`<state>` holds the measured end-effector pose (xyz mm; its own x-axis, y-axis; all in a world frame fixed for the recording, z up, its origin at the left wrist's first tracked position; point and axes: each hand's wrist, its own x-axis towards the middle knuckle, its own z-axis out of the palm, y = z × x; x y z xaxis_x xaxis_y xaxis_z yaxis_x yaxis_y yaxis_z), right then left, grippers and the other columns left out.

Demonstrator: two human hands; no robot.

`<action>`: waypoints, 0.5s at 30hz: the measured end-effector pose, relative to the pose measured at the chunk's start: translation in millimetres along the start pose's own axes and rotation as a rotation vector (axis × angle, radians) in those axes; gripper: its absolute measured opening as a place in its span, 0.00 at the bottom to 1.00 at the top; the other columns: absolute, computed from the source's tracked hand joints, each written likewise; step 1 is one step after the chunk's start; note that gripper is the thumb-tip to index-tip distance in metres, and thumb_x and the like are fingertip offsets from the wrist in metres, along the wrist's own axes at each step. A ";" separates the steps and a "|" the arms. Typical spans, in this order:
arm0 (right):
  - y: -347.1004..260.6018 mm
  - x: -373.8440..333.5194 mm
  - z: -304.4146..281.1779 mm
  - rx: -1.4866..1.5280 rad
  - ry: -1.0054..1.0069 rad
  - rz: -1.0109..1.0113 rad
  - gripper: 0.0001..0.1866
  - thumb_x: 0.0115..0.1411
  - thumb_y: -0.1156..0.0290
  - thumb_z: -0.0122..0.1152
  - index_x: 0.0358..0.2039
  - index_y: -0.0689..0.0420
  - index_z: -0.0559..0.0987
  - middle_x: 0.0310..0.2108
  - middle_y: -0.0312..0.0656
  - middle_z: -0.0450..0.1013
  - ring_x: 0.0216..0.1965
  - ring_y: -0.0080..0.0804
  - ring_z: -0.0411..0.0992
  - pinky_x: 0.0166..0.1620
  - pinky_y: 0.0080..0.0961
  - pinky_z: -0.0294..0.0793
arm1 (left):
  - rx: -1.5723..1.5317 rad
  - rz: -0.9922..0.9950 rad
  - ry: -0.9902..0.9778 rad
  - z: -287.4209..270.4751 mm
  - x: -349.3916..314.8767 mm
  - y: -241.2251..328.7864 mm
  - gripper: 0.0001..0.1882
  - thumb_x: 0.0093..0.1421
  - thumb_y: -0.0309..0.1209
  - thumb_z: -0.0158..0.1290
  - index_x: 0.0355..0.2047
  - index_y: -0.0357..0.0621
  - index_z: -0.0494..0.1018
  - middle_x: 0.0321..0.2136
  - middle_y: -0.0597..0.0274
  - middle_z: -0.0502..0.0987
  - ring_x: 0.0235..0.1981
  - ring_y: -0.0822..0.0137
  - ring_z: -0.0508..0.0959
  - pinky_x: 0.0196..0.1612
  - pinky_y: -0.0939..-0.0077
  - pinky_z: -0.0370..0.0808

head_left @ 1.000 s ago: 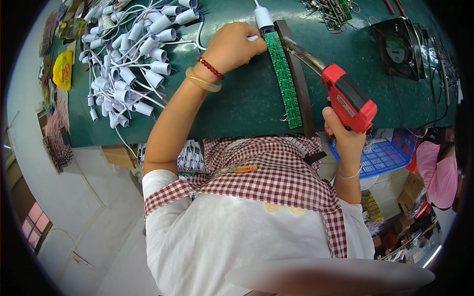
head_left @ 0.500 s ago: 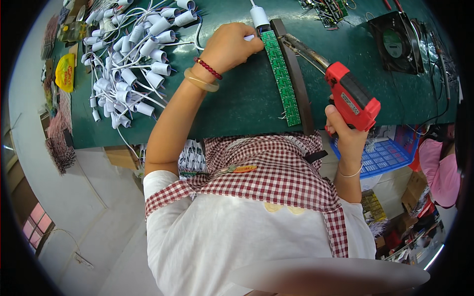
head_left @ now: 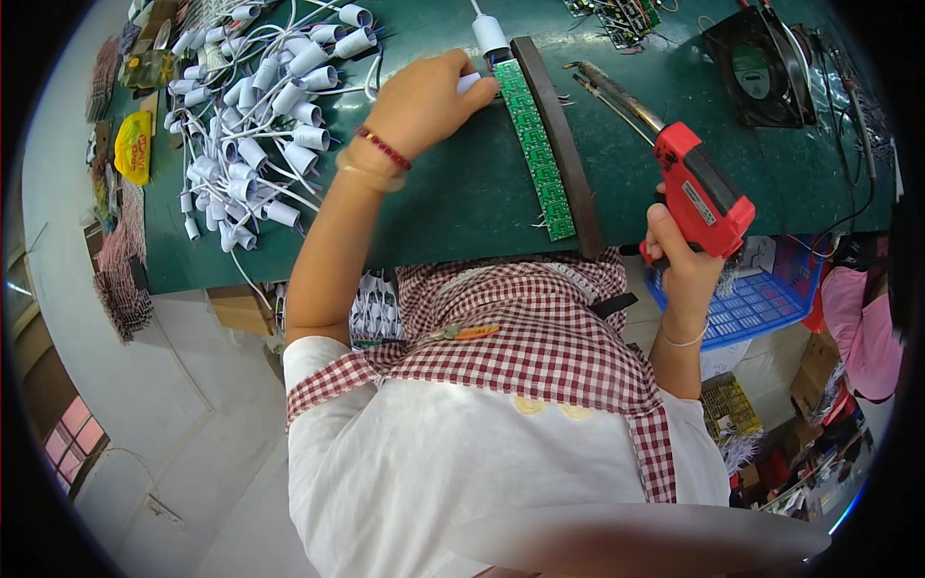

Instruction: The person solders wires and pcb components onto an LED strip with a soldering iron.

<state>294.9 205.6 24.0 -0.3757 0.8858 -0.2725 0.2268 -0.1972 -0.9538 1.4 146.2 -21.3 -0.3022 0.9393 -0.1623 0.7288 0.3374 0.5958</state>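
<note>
My left hand [head_left: 424,101] is closed round a white plastic cylinder [head_left: 468,83], only one end of which shows beside my thumb. Just right of those fingers lies a long strip of green circuit boards [head_left: 535,154], set along a dark bar [head_left: 561,154]. Another white cylinder with a cable [head_left: 490,35] sits at the strip's far end. In my right hand [head_left: 682,255] is a red soldering gun [head_left: 696,188], gripped by its handle. Its metal tip points up and left, right of the bar and apart from the boards.
A heap of white cylinders with cables [head_left: 251,144] covers the table's left side. A black fan [head_left: 756,72] stands at the far right, with loose circuit boards [head_left: 626,19] at the far edge. A blue basket [head_left: 756,308] is below the table's right edge.
My left hand has drawn slightly left, showing more of the white cylinder in it. The soldering gun has shifted right, its tip now farther from the bar and the boards.
</note>
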 end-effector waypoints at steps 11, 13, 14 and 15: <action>2.6 0.8 -6.2 0.079 0.085 -0.021 0.14 0.52 0.80 0.61 0.40 0.68 0.74 0.17 0.36 0.67 0.15 0.18 0.62 0.20 0.15 0.59 | 0.775 0.475 0.517 -12.0 -10.0 47.9 0.17 0.48 0.25 0.54 0.38 0.61 0.76 0.44 0.69 0.71 0.51 0.62 0.68 0.57 0.57 0.59; 3.1 -1.2 -6.9 0.084 0.072 -0.028 0.14 0.53 0.80 0.61 0.40 0.68 0.73 0.17 0.36 0.67 0.15 0.18 0.62 0.20 0.15 0.59 | 0.614 0.641 0.390 -10.5 5.3 38.0 0.21 0.48 0.22 0.53 0.42 0.57 0.76 0.45 0.66 0.71 0.49 0.60 0.72 0.53 0.62 0.66; 3.8 -2.7 -7.6 0.090 0.059 -0.031 0.14 0.53 0.80 0.60 0.40 0.68 0.73 0.17 0.36 0.67 0.15 0.18 0.61 0.20 0.15 0.59 | 0.616 0.639 0.396 -8.0 12.2 30.9 0.21 0.48 0.22 0.53 0.42 0.57 0.76 0.45 0.66 0.71 0.49 0.60 0.72 0.53 0.62 0.66; 4.5 -4.3 -9.5 0.087 0.058 -0.036 0.14 0.53 0.80 0.60 0.40 0.68 0.73 0.17 0.36 0.67 0.15 0.18 0.61 0.20 0.15 0.59 | 0.339 0.611 0.308 -5.3 20.4 23.8 0.21 0.49 0.20 0.52 0.44 0.55 0.75 0.45 0.64 0.72 0.46 0.59 0.73 0.49 0.64 0.69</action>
<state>306.1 204.9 22.1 -0.3289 0.9153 -0.2326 0.1340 -0.1985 -0.9709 9.4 173.1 -6.3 0.0942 0.9221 0.3752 0.9553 -0.1898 0.2266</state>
